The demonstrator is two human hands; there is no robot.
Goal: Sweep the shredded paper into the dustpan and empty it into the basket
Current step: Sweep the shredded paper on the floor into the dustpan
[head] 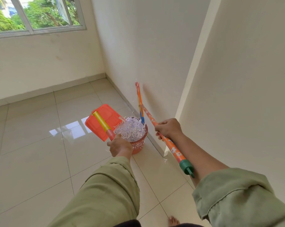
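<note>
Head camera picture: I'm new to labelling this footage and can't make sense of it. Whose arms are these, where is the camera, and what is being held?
There is no machine here. A person wears one wide-angle camera on the head, looking forward and down, so the arms in green sleeves are their own. The left hand grips the yellow-and-red handle of an orange dustpan, held beside a small pink basket heaped with shredded paper. The right hand grips an orange flowered broom handle that slants toward the wall. The basket stands on a glossy tiled floor, where a few stray shreds lie. A bare foot shows at the bottom.
</note>
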